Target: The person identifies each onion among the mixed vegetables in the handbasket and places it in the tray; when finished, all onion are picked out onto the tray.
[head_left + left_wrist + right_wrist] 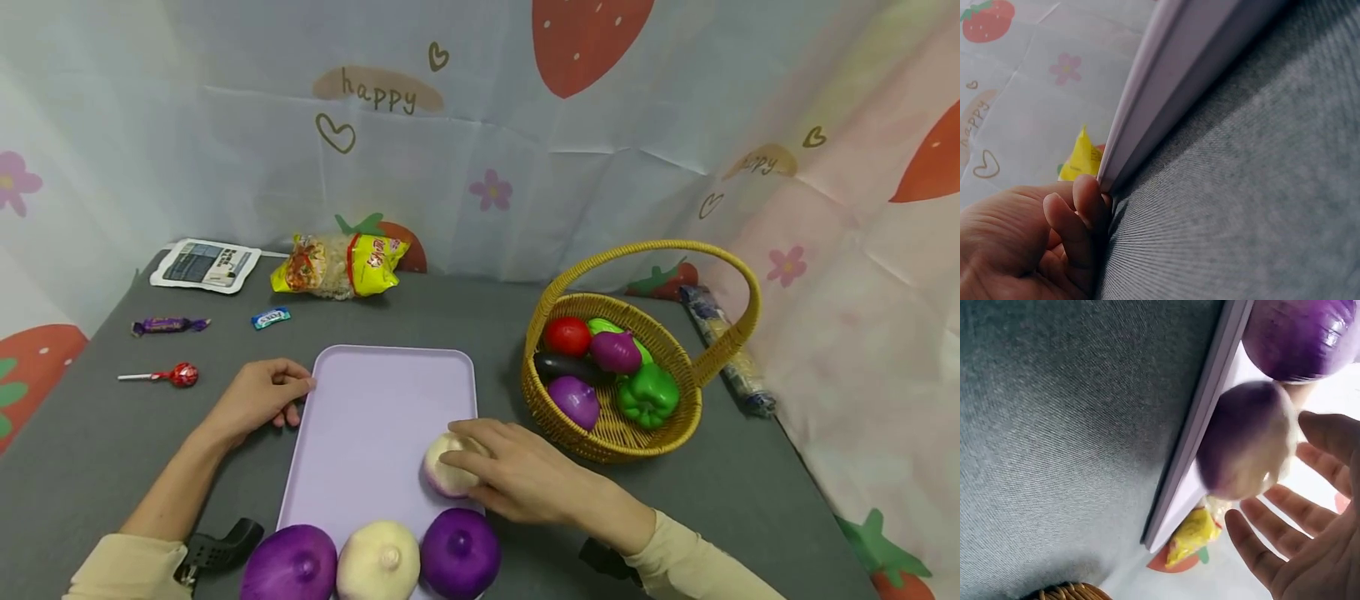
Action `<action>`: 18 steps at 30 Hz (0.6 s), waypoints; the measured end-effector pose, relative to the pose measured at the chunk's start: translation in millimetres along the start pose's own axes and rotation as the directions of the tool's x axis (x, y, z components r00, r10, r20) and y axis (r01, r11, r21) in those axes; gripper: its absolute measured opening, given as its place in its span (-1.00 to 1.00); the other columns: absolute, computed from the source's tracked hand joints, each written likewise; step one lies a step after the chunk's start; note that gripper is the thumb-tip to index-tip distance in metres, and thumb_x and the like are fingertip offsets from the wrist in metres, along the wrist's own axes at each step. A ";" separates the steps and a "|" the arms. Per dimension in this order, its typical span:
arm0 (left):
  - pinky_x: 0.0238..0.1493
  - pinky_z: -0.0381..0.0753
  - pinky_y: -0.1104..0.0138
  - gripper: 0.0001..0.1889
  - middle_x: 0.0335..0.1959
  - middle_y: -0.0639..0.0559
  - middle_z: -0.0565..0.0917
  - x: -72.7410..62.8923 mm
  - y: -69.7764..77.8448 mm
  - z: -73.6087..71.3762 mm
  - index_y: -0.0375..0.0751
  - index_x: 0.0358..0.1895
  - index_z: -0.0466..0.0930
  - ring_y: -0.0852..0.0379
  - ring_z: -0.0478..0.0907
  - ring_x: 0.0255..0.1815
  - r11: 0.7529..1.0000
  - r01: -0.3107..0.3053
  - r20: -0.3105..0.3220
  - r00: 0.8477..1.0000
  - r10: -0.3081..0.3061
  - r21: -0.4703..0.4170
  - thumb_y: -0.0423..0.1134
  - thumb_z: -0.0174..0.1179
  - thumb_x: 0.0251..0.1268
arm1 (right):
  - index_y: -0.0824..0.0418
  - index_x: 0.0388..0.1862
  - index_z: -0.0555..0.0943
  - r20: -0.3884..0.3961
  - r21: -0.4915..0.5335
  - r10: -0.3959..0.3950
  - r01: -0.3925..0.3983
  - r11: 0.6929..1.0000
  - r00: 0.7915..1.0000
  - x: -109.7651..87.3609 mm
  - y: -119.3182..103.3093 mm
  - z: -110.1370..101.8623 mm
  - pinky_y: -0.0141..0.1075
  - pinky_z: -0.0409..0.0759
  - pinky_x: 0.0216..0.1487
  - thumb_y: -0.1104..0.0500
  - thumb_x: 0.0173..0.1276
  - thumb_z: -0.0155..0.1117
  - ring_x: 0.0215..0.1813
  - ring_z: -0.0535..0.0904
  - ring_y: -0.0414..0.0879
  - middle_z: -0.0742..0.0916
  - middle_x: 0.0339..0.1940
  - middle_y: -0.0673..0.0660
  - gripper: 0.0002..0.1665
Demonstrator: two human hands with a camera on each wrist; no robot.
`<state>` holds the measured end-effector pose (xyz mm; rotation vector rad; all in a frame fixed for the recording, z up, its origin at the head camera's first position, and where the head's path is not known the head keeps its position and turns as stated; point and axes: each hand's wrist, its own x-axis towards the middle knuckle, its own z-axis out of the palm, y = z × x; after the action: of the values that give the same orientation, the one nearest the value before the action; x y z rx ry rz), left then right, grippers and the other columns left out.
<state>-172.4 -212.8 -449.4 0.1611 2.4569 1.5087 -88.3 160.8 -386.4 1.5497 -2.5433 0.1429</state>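
Note:
A purple-and-white turnip sits on the right side of a pale lilac tray. My right hand reaches over it from the right. In the right wrist view its fingers are spread beside the turnip, not curled round it. At the tray's far left corner rests my left hand, loosely curled, fingertips right at the rim. Along the tray's near end are a purple round vegetable, a cream one and a darker purple one.
Right of the tray stands a wicker basket with a tall handle, holding a tomato, an eggplant, a green pepper and purple onions. Behind lie a yellow snack bag and a white pouch; a lollipop and wrapped candies lie left.

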 end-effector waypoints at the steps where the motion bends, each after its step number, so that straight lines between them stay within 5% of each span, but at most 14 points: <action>1: -0.60 0.54 0.36 -0.63 -0.60 0.01 0.61 0.3 0.2 0.2 -0.47 0.03 0.51 0.24 0.52 -0.67 1.000 -0.001 0.000 1.000 0.001 0.000 -0.17 0.12 0.43 | -0.02 0.20 0.54 0.004 0.004 0.003 -0.003 1.000 1.000 -0.5 -0.1 -0.2 -0.18 0.60 0.17 0.04 0.25 0.40 0.31 0.50 -0.02 0.57 0.29 0.15 -0.48; 18: -0.60 0.53 0.37 -0.62 -0.59 0.01 0.61 0.1 1.0 0.2 -0.46 0.04 0.52 0.24 0.52 -0.67 1.000 0.003 0.003 1.000 -0.003 0.013 -0.14 0.12 0.44 | 0.00 0.18 0.52 0.013 0.012 0.002 -0.002 1.000 1.000 0.6 -2.0 0.0 -0.26 0.60 0.13 0.03 0.28 0.38 0.21 0.53 -0.08 0.59 0.20 0.08 -0.51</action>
<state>-172.5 -212.1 -448.6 0.1612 2.4638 1.4911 -86.8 159.4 -386.4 1.5570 -2.5590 0.1488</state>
